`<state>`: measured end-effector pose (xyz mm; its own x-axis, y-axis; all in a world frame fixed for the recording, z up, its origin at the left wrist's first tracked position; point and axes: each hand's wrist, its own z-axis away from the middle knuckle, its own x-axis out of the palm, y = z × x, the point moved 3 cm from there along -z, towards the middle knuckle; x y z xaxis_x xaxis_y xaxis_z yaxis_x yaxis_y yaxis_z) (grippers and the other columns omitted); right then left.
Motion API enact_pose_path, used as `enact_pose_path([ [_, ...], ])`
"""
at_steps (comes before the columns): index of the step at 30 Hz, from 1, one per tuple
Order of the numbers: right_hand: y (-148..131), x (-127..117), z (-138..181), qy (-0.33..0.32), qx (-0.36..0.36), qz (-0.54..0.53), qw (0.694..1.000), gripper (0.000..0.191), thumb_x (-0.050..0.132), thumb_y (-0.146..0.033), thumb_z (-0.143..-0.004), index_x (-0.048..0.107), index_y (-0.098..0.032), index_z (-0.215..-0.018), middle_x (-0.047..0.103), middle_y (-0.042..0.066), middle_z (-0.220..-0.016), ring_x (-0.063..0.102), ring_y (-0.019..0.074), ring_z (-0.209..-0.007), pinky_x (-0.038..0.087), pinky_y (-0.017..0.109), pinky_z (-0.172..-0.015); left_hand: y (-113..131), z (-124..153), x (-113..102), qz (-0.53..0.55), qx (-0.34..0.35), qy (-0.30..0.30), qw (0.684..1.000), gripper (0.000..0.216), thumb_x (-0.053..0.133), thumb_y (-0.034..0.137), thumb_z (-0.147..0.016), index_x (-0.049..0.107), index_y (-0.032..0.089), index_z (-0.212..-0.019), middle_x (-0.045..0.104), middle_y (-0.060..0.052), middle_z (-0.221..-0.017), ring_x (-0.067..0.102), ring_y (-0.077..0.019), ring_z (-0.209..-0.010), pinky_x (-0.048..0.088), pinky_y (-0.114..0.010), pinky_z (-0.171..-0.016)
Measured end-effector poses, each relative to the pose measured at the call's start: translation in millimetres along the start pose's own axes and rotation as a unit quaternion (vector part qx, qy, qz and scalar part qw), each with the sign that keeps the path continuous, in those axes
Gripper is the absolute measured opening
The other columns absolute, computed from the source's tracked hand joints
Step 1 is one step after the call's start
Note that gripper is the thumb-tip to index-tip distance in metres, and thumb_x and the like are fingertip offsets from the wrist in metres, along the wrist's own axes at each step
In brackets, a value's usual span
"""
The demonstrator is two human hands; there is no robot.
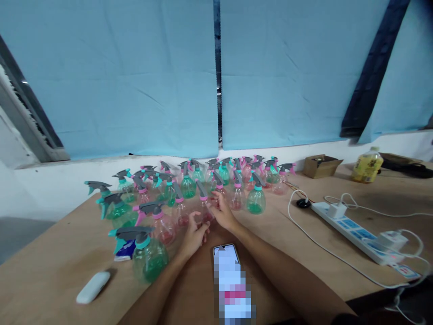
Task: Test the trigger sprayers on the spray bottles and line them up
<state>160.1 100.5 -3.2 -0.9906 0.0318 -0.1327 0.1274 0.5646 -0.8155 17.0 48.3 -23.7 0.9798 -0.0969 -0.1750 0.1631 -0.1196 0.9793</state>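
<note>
Here, spray bottles (204,205), yellow label (366,168), perhaps Chinese

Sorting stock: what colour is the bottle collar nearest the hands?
The collar is pink, clearest in head view.

Smartphone (232,280) screen is pixelated, unreadable. Right hand (221,212) partly hides a pink-collared spray bottle (203,197); contact unclear. Rear spray bottles (224,171) overlap, bodies half hidden. Drink bottle (367,167) label too blurred to read. Left forearm (158,289) cut off at bottom.

Light-blue curtains (135,76) above white wall (47,189) and wooden table (275,225).
</note>
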Motion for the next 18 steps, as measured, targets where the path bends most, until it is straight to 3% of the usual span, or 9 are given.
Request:
enact_pose_path([
  [4, -11, -10, 1, -0.003, -0.045, 0.014, 0.999, 0.036, 0.054, -0.040, -0.092, 0.051, -0.023, -0.123, 0.060, 0.007, -0.116, 0.057, 0.0205, -0.108, 0.044, 0.039, -0.098, 8, 4, 2, 0.002, 0.018, -0.017, 1.000, 0.029, 0.056, 0.041, -0.085, 0.037, 0.026, -0.101, 0.054, 0.010, -0.063, 0.045, -0.0062, -0.040, 0.028, -0.014, -0.039],
  [8, -19, -20, 0, 0.022, -0.070, 0.073, 0.995, 0.041, 0.060, -0.044, -0.088, 0.055, -0.021, -0.122, 0.063, 0.006, -0.105, 0.058, 0.0209, -0.098, 0.045, 0.037, -0.093, 14, 7, 3, 0.002, 0.030, -0.043, 0.999, 0.023, 0.055, 0.042, -0.084, 0.042, 0.023, -0.088, 0.052, 0.009, -0.060, 0.043, -0.0060, -0.041, 0.028, -0.015, -0.041],
  [13, -35, -26, -6, 0.024, -0.107, 0.098, 0.989, 0.029, 0.061, -0.041, -0.087, 0.066, -0.026, -0.110, 0.063, 0.006, -0.107, 0.055, 0.0246, -0.107, 0.041, 0.041, -0.100, 17, 9, 7, -0.025, 0.044, -0.101, 0.994, 0.020, 0.056, 0.040, -0.084, 0.052, 0.020, -0.086, 0.053, 0.006, -0.061, 0.043, -0.0065, -0.045, 0.030, -0.017, -0.045],
  [18, -33, -28, -10, 0.052, -0.087, 0.024, 0.995, 0.018, 0.063, -0.035, -0.084, 0.068, -0.020, -0.091, 0.063, 0.005, -0.091, 0.058, 0.0206, -0.089, 0.048, 0.035, -0.086, 17, 11, 5, -0.035, 0.038, -0.102, 0.993, 0.021, 0.056, 0.040, -0.085, 0.057, 0.019, -0.086, 0.054, 0.005, -0.062, 0.045, -0.0077, -0.047, 0.029, -0.018, -0.046],
])
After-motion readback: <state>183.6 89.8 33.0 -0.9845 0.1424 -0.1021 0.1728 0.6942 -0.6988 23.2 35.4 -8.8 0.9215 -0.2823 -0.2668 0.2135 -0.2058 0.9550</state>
